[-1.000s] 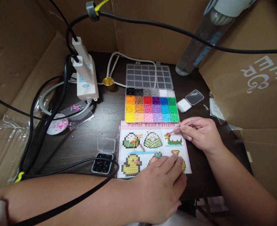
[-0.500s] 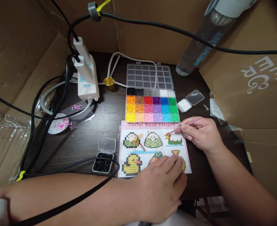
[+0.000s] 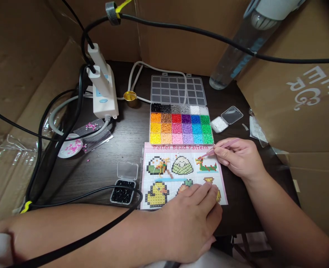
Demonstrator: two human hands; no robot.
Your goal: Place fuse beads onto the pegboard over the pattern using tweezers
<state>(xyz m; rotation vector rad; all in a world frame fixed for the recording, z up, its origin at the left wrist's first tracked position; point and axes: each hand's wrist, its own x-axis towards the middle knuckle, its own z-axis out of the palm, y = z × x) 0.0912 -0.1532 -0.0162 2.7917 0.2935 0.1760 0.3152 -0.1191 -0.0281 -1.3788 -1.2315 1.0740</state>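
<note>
My right hand (image 3: 237, 156) pinches pink tweezers (image 3: 209, 152), their tips at the head of the green dragon picture (image 3: 207, 164) on the bead pattern sheet (image 3: 168, 149). Whether a bead sits in the tips is too small to tell. My left hand (image 3: 194, 219) lies palm down over the sheet's lower part, fingers stretched out, hiding some of the carrot-like and gold pictures. A yellow duck picture (image 3: 156, 194) shows to its left. Directly behind the sheet, a sectioned box of coloured beads (image 3: 182, 124) stands with its clear lid (image 3: 178, 90) folded back.
A small case of black beads (image 3: 122, 191) is left of the sheet; a case of white beads (image 3: 219, 124) stands right of the box. A power strip (image 3: 105, 104), black cables (image 3: 181, 28), a gold cup (image 3: 130, 97) and a bottle (image 3: 234, 52) surround the work. Cardboard walls enclose the table.
Almost nothing differs. Both hands and the tweezers hold their places, and the whole view has shifted very slightly.
</note>
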